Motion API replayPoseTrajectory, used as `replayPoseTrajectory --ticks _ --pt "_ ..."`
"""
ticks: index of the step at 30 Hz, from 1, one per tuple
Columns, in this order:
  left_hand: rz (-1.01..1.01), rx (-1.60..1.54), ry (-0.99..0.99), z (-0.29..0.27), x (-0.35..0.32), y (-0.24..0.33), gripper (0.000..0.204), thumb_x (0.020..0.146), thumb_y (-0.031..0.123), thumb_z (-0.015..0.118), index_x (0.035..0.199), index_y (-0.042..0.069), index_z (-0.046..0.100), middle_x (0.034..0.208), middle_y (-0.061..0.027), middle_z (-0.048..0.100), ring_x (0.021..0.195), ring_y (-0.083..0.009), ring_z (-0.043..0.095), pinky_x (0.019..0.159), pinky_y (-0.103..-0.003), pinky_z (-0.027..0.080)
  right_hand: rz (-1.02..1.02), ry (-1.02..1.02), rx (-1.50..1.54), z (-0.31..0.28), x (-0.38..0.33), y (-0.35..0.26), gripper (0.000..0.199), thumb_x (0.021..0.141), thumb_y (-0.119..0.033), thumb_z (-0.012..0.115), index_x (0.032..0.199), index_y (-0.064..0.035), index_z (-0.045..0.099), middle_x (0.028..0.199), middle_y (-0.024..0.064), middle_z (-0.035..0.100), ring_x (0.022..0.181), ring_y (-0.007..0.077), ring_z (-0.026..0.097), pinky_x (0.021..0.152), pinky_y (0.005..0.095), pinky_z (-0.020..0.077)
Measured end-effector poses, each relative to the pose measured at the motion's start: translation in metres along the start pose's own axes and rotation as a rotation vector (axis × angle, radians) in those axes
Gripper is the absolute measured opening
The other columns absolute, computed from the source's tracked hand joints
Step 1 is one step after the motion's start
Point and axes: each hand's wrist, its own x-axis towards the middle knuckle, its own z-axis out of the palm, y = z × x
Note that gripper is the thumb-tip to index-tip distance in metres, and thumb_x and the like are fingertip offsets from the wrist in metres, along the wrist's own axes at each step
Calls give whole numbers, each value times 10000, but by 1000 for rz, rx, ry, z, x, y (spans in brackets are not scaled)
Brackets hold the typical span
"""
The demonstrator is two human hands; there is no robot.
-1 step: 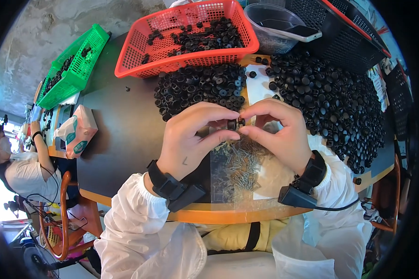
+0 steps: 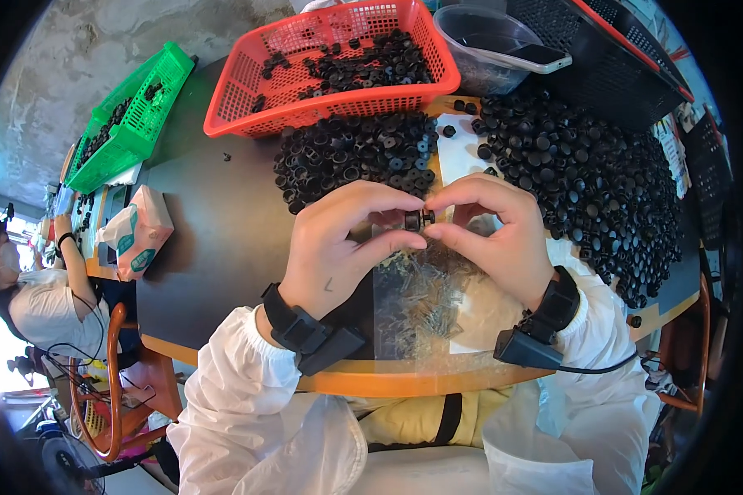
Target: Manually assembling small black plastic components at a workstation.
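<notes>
Between my two hands, over the middle of the table, is a small black round plastic part [image 2: 414,221]. My left hand [image 2: 330,243] pinches its left side between thumb and fingers. From the right, the thumb and forefinger of my right hand [image 2: 508,227] close on the other end, and the fingertips of both hands nearly meet. Below the hands lies a spread of small metal screws [image 2: 429,301] on a clear sheet. A heap of black rings and washers [image 2: 347,157] sits just beyond my left hand. Beyond my right hand is a bigger pile of black caps [image 2: 586,181].
A red basket [image 2: 330,103] with black parts stands at the back, beside a clear tub [image 2: 479,78] with a phone [image 2: 524,54] on top. Black crates [image 2: 611,78] are at back right. On the left are a tissue pack [image 2: 149,231], a green basket [image 2: 144,124] and a seated person [image 2: 45,305].
</notes>
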Motion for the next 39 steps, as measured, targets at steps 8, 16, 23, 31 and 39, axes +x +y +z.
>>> replayPoseTrajectory --ticks 8,16,23,31,39 --pt "-86 50 31 1 -2 1 346 698 45 823 996 -6 656 933 -78 685 811 -137 671 708 -251 544 -33 -18 11 0 1 0 241 759 -61 772 992 -63 710 905 33 678 710 80 599 642 221 484" --pt "-102 37 47 1 -3 0 342 684 96 832 975 16 671 917 -74 683 783 -148 662 701 -263 536 -24 -17 27 0 -1 1 237 761 -69 776 988 -62 708 904 31 679 699 75 597 644 219 486" --pt "41 0 121 6 -1 -2 327 683 99 828 970 26 689 921 -82 680 766 -159 651 689 -264 534 29 16 112 3 -3 -7 225 749 -47 779 955 -37 690 890 24 688 722 66 612 657 215 491" --pt "21 -93 133 9 -5 -4 325 693 69 822 989 23 696 948 -90 680 754 -140 641 676 -249 529 -34 19 171 5 -6 -3 223 747 2 760 955 -31 686 923 31 684 757 75 612 674 215 487" --pt "22 -122 151 8 -5 -4 335 693 54 822 999 21 692 953 -93 678 752 -133 633 669 -249 525 18 4 333 7 -9 -6 208 781 42 717 978 -16 684 1031 71 661 889 114 625 735 234 505"
